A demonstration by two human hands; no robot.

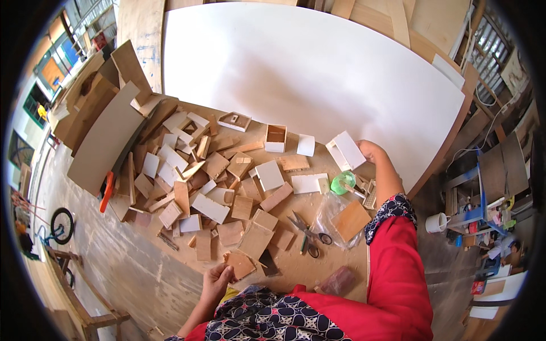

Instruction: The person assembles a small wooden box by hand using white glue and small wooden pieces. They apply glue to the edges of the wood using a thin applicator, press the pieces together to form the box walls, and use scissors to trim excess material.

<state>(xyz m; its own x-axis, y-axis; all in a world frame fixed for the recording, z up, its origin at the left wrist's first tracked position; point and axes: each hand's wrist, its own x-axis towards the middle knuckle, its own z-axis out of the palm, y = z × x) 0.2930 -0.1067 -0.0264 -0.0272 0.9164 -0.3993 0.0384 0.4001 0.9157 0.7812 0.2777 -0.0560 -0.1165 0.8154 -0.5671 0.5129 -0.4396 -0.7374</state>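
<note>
At the far right of the workbench, my right hand [371, 151] is closed on the side of a small white wooden box [346, 151] with an open recess. Below that box stands a green plastic cup [343, 183] with a brush handle [356, 192] leaning out of it. At the bench's near edge, my left hand [217, 281] has its fingers curled together. Beside its fingertips lies a flat wood offcut [241, 265]; anything inside the fingers is hidden. Scissors [310, 236] rest to the right of the offcut.
A heap of small wood blocks [215, 165] spreads over the bench's left and middle. Behind it lies a large white panel [318, 68]. A clear plastic bag [335, 219] sits under a brown wood piece [351, 221]. Boards stand at the left, near an orange-handled tool [107, 192].
</note>
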